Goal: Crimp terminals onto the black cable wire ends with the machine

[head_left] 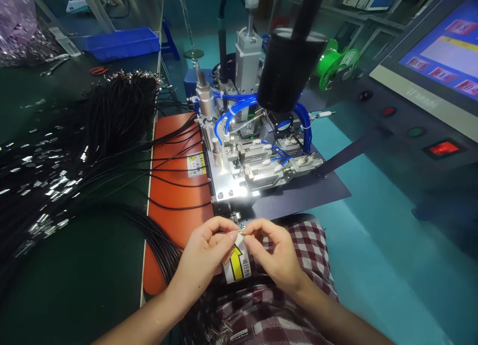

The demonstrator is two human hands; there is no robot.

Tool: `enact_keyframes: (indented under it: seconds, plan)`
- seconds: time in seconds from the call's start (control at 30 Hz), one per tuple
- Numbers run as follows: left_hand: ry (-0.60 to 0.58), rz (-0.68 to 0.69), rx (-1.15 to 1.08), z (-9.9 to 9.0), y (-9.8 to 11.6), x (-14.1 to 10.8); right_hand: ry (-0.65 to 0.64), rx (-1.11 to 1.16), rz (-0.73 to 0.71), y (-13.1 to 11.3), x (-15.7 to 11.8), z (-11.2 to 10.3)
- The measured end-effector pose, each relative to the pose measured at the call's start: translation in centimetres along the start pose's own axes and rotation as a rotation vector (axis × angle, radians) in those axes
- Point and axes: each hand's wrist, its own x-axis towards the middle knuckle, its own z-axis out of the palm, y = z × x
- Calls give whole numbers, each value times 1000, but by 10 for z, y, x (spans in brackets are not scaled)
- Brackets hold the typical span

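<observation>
My left hand (209, 248) and my right hand (272, 250) meet at the front edge of the machine (239, 161). Thumb and forefinger of each are pinched together on a small connector end (242, 229), whose details are too small to make out. Right below the fingertips is a white label with a yellow arrow (236, 264). A bundle of black cables (160, 248) runs from the left and passes behind my left hand.
An orange board (179, 190) with thin cables across it lies left of the machine. Further left are a large cable pile (119, 106), red-handled pliers (99, 71) and a blue tray (123, 43). A black nozzle (289, 71) hangs above; a screen panel (440, 51) stands right.
</observation>
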Motion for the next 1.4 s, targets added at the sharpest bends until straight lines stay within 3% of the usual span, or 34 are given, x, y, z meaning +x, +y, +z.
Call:
enact_keyframes:
  seconds: [0.23,0.4,0.63,0.8,0.93,1.4]
  plan:
    - [-29,84,90,1,-1,0,25,58,89,-2,0,-2]
    - [-36,108,129,3,5,-2,19,47,60,-6,3,-4]
    - [-15,61,110,3,6,0,34,24,10,-5,3,-2]
    - [-22,-11,-2,2,3,1,-19,99,105,0,3,-5]
    - [-28,1,-17,2,2,1,-58,162,167,-2,4,-9]
    - [-64,49,-13,1,3,0,-37,123,153,-6,4,-6]
